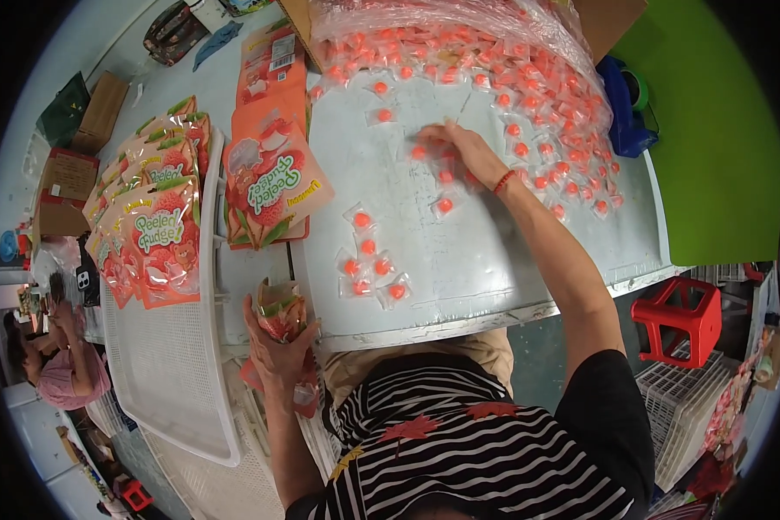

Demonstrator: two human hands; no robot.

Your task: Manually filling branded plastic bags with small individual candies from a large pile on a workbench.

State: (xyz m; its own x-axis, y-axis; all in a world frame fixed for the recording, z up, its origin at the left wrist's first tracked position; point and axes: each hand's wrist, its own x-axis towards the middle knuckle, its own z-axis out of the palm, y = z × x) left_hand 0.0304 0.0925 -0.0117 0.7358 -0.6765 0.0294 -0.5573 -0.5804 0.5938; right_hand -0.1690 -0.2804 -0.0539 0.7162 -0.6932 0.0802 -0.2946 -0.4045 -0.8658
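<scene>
My left hand [277, 351] is closed around an upright candy pouch [281, 319] at the table's front left edge; the pouch's top gapes. Over the table, my right hand [466, 149] reaches forward with its fingers stretched out above a few loose wrapped candies [445, 176], partly blurred. Each candy is a small red ball in a clear wrapper. A small group of wrapped candies [368, 247] lies nearer to me, between the hands. Flat pink pouches [273, 186] are stacked left of the candies. Beneath my left hand, part of another red pouch [305, 394] shows.
A big heap of wrapped candies [511, 69] spills from a clear plastic bag at the back. Plump pouches [165, 234] fill the far part of a white tray [160, 364] at left. A blue tape dispenser [626, 108] stands at right, above a red stool [680, 321]. Another person [69, 373] is far left.
</scene>
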